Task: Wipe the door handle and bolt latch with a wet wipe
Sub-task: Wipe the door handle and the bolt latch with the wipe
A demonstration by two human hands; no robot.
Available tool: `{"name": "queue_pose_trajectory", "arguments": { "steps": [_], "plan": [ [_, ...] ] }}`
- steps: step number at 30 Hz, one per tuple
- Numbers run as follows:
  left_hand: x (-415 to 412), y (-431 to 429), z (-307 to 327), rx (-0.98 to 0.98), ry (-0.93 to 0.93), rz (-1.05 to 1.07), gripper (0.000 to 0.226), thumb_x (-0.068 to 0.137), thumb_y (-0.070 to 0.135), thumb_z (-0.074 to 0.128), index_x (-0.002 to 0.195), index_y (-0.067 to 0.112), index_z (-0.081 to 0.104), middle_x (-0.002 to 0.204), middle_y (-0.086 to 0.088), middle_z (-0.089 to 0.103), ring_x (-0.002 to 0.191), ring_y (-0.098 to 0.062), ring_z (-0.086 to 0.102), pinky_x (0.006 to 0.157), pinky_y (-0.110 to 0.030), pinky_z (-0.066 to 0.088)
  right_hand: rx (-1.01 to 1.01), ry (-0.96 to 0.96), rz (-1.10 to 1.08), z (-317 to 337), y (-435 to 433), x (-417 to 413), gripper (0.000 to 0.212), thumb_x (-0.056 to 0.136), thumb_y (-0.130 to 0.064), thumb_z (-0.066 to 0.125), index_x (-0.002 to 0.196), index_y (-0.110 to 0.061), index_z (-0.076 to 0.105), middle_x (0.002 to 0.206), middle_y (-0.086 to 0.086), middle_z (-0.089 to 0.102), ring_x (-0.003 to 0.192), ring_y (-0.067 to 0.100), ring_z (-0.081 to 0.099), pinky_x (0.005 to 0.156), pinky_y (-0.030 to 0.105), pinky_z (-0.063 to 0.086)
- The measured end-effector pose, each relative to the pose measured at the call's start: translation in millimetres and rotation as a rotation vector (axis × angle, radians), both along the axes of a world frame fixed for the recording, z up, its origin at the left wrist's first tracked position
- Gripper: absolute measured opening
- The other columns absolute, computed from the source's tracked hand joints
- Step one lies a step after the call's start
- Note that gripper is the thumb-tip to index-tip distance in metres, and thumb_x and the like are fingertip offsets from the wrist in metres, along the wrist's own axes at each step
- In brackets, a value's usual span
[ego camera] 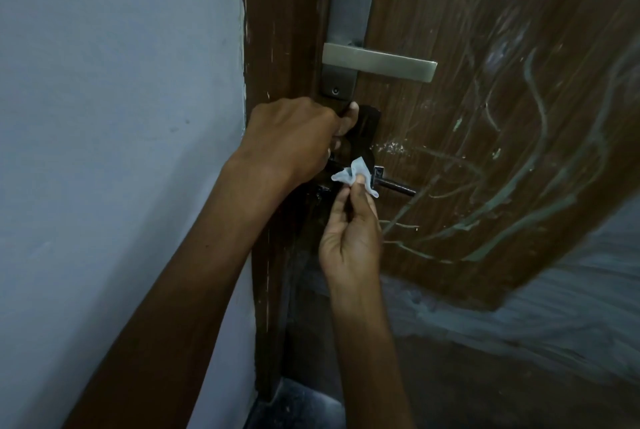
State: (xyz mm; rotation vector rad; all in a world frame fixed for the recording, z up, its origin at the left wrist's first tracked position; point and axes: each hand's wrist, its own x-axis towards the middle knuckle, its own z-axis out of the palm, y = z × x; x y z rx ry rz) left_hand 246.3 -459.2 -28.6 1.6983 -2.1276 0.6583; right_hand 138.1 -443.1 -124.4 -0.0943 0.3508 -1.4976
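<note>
A silver lever door handle (379, 61) on its long metal plate sits high on the brown wooden door (467, 117). Below it is a dark bolt latch (396, 186), its rod sticking out to the right. My right hand (349, 238) pinches a crumpled white wet wipe (351, 174) and presses it against the latch. My left hand (294, 137) is curled round the door's edge just under the handle plate, thumb on the door face. Its fingers are hidden behind the door's edge.
A pale blue-grey wall (121, 117) fills the left side, right up to the door frame. The door face carries greenish scribble marks (536, 151). A dark floor (519, 376) lies below at the right.
</note>
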Motion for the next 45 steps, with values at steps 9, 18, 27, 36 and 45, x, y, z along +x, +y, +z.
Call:
{"name": "queue_pose_trajectory", "arguments": {
  "steps": [9, 18, 27, 36, 45],
  "plan": [
    [0, 0, -2, 0.002, 0.03, 0.005, 0.047, 0.099, 0.033, 0.053, 0.145, 0.033, 0.044, 0.109, -0.003, 0.066, 0.09, -0.023, 0.061, 0.066, -0.032, 0.038, 0.134, 0.008, -0.082, 13, 5, 4, 0.02, 0.091, -0.002, 0.068, 0.11, 0.003, 0.07, 0.104, 0.012, 0.075, 0.092, 0.011, 0.074, 0.081, 0.02, 0.059],
    [0, 6, 3, -0.015, 0.002, -0.006, 0.05, 0.101, 0.028, 0.05, 0.148, 0.035, 0.036, 0.113, -0.004, 0.066, 0.092, -0.024, 0.062, 0.064, -0.033, 0.035, 0.134, 0.015, -0.05, 17, 9, 2, 0.01, 0.092, 0.0, 0.066, 0.101, 0.003, 0.069, 0.108, 0.015, 0.072, 0.093, 0.014, 0.072, 0.072, 0.017, 0.059],
    [0, 4, 4, 0.014, -0.034, -0.001, 0.067, 0.098, 0.018, 0.053, 0.153, 0.039, 0.022, 0.115, -0.007, 0.064, 0.095, -0.028, 0.062, 0.065, -0.037, 0.046, -0.003, 0.272, -0.005, 9, 25, -10, 0.019, 0.095, -0.003, 0.062, 0.113, -0.001, 0.07, 0.105, 0.008, 0.077, 0.102, 0.011, 0.072, 0.082, 0.017, 0.056],
    [0, 4, 10, 0.096, 0.015, -0.015, 0.051, 0.099, 0.018, 0.048, 0.147, 0.034, 0.041, 0.12, -0.008, 0.063, 0.103, -0.029, 0.061, 0.072, -0.038, 0.049, 0.043, 0.33, -0.068, -3, 0, -1, 0.018, 0.094, -0.003, 0.065, 0.111, 0.0, 0.071, 0.099, 0.006, 0.078, 0.091, 0.009, 0.074, 0.074, 0.014, 0.054],
    [2, -3, 7, 0.143, 0.014, 0.029, 0.043, 0.092, 0.021, 0.063, 0.134, 0.025, 0.055, 0.112, -0.004, 0.065, 0.093, -0.022, 0.06, 0.067, -0.033, 0.038, 0.0, 0.454, -0.083, 1, -6, 30, 0.013, 0.091, -0.01, 0.07, 0.103, -0.008, 0.075, 0.1, 0.004, 0.078, 0.098, 0.013, 0.073, 0.083, 0.022, 0.055]
  ]
}}
